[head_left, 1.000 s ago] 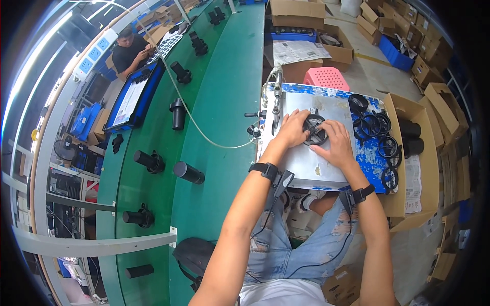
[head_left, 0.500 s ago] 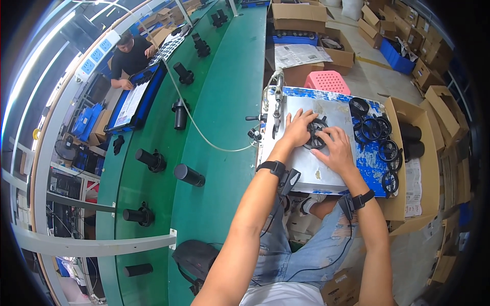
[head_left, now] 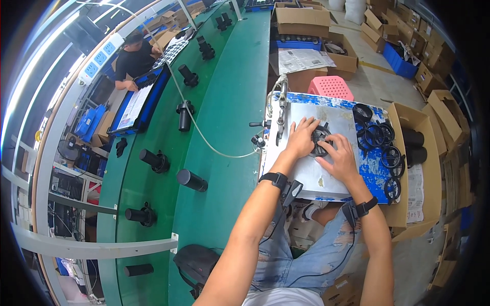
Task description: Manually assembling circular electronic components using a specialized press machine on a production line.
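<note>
A black plastic spoked ring (head_left: 321, 139) lies flat on a silver metal plate (head_left: 306, 178) in front of me. My left hand (head_left: 302, 137) rests against the ring's left side, its fingers stretched out and its palm hiding part of the rim. From the right, my right hand (head_left: 341, 157) reaches over the ring with bent fingers on the spokes and rim, the thumb at the near edge. Just left of my left hand stands a metal clamp (head_left: 281, 109) with a black-handled lever (head_left: 258, 124).
Several similar black rings (head_left: 375, 135) lie on the blue, paint-worn tabletop (head_left: 370, 173) at right, beside a cardboard box (head_left: 431, 196). On the left, a green conveyor (head_left: 224, 117) carries black cylindrical parts (head_left: 192, 180). A pink stool (head_left: 331, 87) stands beyond. Across the conveyor sits a person (head_left: 133, 61).
The whole view has shifted slightly, with the table lower in it. Both hands stay at the ring, and the right fingers have bent a little more over it.
</note>
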`<state>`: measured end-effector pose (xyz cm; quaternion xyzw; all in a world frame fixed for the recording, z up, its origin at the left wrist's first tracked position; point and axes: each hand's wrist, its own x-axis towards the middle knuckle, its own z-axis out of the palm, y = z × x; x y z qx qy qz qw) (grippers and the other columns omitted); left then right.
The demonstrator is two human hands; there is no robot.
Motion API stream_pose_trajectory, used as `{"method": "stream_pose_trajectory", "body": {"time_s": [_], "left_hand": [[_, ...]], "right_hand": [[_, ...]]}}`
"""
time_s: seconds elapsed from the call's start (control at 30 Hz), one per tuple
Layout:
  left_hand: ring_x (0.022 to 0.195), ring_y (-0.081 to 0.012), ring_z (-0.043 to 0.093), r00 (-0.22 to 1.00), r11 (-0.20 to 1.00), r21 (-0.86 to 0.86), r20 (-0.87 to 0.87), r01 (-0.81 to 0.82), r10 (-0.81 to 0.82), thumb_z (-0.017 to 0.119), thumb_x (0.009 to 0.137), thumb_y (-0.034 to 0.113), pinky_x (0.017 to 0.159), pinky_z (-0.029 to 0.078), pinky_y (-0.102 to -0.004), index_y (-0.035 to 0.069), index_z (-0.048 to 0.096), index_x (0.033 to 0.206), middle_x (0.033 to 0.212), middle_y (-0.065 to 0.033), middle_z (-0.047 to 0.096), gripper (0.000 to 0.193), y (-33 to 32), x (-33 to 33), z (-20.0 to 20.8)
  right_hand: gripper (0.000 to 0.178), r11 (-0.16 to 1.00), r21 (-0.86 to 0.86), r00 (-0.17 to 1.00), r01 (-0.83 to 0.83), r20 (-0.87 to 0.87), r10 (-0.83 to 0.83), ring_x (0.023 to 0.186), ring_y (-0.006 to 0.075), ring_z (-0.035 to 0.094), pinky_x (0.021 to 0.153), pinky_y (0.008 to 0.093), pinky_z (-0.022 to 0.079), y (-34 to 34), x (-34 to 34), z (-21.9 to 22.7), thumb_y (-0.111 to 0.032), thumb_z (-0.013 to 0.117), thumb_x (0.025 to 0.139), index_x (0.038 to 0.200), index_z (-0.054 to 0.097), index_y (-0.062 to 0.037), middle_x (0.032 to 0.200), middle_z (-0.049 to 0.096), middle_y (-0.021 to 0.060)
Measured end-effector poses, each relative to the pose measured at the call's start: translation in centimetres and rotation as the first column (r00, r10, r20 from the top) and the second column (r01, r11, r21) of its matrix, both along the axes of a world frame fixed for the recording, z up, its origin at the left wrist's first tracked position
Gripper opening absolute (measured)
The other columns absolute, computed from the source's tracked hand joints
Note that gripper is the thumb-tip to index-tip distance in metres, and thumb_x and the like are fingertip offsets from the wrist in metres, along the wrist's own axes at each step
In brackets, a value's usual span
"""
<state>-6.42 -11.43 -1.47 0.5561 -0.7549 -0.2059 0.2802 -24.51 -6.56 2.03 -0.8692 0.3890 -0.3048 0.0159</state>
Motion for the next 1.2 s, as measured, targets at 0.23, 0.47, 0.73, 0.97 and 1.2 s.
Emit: {"method": "stream_pose_trajectory", "body": {"time_s": [0.23, 0.47, 0.73, 0.97, 1.2], "left_hand": [[0.14, -0.034, 0.028, 1.0, 1.0, -0.006, -0.016, 0.004, -0.004, 0.057, 0.076, 0.006, 0.114, 0.015, -0.0549, 0.014, 0.045, 0.139, 0.147, -0.0128, 0.04, 0.065, 0.0, -0.1, 0.0], [0.141, -0.0334, 0.026, 1.0, 1.0, 0.016, -0.016, 0.004, -0.004, 0.054, 0.07, -0.004, 0.114, 0.014, -0.0539, 0.014, 0.044, 0.141, 0.148, -0.012, 0.038, 0.074, 0.2, -0.3, 0.5], [0.141, -0.0335, 0.026, 1.0, 1.0, 0.013, 0.002, 0.0, 0.0, 0.055, 0.073, -0.002, 0.114, 0.015, -0.0539, 0.015, 0.041, 0.143, 0.149, -0.0116, 0.037, 0.074, 0.1, -0.2, 0.1], [0.141, -0.0339, 0.026, 1.0, 1.0, 0.009, -0.008, -0.005, 0.005, 0.052, 0.071, -0.004, 0.114, 0.016, -0.0544, 0.014, 0.041, 0.143, 0.148, -0.0131, 0.037, 0.075, 0.4, -0.3, 0.0], [0.139, -0.0328, 0.029, 0.999, 0.999, -0.023, -0.012, -0.031, 0.031, 0.053, 0.077, 0.003, 0.114, 0.019, -0.0521, 0.013, 0.043, 0.14, 0.146, -0.0142, 0.039, 0.064, 0.9, -0.3, 0.1]], "right_hand": [[0.042, 1.0, 0.006, 1.0, -0.011, -0.001, 0.011, 0.114, 0.0334, 0.048, 0.098, 0.0451, 0.039, 0.0, -0.3, -0.2, -0.025, 0.076, 0.069, 0.108, 0.065, -0.011, 0.114, 0.055, 0.0103], [0.042, 0.999, 0.003, 0.997, 0.048, -0.062, -0.048, 0.108, 0.0307, 0.05, 0.091, 0.044, 0.04, -0.1, 0.3, 0.3, -0.031, 0.076, 0.067, 0.103, 0.064, -0.0115, 0.111, 0.055, 0.0092], [0.047, 0.979, -0.097, 0.974, 0.179, -0.123, -0.19, 0.102, 0.0268, 0.049, 0.093, 0.0448, 0.037, 1.1, 1.3, -0.1, -0.036, 0.075, 0.069, 0.106, 0.062, -0.011, 0.111, 0.055, 0.0064], [0.053, 0.962, -0.127, 0.945, 0.242, -0.195, -0.264, 0.102, 0.0292, 0.049, 0.095, 0.0453, 0.035, 1.5, 1.8, 0.2, -0.036, 0.074, 0.07, 0.112, 0.061, -0.008, 0.115, 0.054, 0.0078], [0.056, 0.995, -0.036, 0.995, 0.096, -0.038, -0.097, 0.112, 0.0322, 0.048, 0.096, 0.0456, 0.038, 0.5, 0.4, -0.4, -0.032, 0.074, 0.071, 0.118, 0.06, -0.0059, 0.119, 0.054, 0.0109]]}}
